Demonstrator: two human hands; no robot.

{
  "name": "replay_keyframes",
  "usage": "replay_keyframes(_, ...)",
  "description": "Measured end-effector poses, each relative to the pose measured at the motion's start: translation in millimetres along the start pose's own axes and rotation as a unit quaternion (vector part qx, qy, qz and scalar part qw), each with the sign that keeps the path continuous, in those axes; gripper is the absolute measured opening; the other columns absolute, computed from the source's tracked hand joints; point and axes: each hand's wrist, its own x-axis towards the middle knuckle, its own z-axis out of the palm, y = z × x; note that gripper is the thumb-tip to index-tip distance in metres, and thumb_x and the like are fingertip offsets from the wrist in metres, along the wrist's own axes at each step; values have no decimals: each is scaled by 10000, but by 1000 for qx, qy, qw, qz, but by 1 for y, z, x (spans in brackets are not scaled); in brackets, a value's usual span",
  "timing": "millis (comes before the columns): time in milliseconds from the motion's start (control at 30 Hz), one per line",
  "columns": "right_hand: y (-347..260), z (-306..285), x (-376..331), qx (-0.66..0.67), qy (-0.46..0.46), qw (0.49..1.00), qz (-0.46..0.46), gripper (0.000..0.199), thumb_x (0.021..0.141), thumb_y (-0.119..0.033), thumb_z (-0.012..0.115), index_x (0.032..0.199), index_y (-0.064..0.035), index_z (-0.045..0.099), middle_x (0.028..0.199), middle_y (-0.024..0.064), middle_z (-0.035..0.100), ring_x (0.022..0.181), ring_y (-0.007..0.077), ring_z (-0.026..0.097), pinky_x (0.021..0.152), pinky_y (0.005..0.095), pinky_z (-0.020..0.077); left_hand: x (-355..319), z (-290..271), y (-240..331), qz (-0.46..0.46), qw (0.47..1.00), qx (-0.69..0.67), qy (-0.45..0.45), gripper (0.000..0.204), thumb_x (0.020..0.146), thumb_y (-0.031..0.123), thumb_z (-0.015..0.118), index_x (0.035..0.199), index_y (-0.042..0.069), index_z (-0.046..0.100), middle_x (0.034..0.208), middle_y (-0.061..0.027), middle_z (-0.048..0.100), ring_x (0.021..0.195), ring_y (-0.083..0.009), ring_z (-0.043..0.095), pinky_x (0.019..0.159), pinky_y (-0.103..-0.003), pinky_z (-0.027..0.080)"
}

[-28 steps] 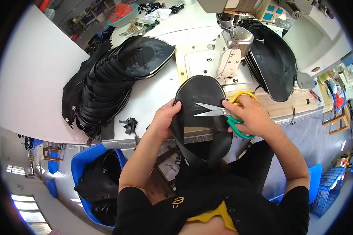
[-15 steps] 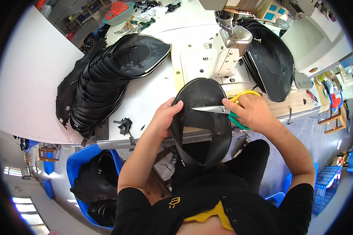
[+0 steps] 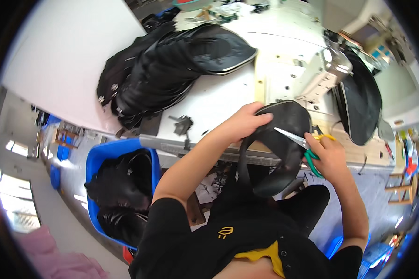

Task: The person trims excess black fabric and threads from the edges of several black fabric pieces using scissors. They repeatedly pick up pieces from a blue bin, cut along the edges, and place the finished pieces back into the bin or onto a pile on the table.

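Note:
A black leather shoe upper (image 3: 291, 116) with a wide opening hangs over the front edge of the worktable. Its rounded end lies near the sewing machine post (image 3: 322, 76). My left hand (image 3: 246, 122) grips its left rim, thumb on top and fingers underneath. In my right hand (image 3: 329, 156) is a pair of scissors (image 3: 291, 136) with one green and one yellow handle loop. The blades lie across the upper, pointing left, and look closed. My right fingers are partly hidden by the handles and the leather.
Black uppers are stacked in a long row (image 3: 158, 74) on the table's left, with another stack (image 3: 362, 102) right of the machine. Black scraps (image 3: 182, 124) lie near the table edge. Below left, a blue bin (image 3: 92, 160) holds black pieces. A wooden stool (image 3: 401, 189) stands at right.
My view has turned, so the table and stacks appear shifted right and tilted. Both hands still hold the upper and scissors; the blades now slant downward to the right.

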Motion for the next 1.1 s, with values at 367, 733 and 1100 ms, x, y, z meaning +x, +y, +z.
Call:
replay_keyframes(367,-29,11,-4,17,-41,984,175,476,708,-288,732,1126,-98,604,744,118,587,650,296,612,580,389,478,-92,19,12,337,791,355,366,368,810,-30,562,1171,26,526,846,-42,540,715,-82,492,635,-225,398)
replay_keyframes(733,-35,14,-16,52,-7,985,163,488,708,-277,732,1133,-86,586,720,117,552,621,291,594,552,378,476,-136,33,-34,20,919,152,364,550,798,154,695,1248,-29,437,869,-66,558,731,-111,599,602,-239,484)
replay_keyframes(1100,-97,19,-18,162,11,986,44,485,722,-314,707,1136,-96,582,755,83,581,641,257,602,572,364,486,-106,46,-50,175,890,203,368,854,787,287,702,1396,-11,182,1370,-172,210,1124,-287,441,829,-368,495)
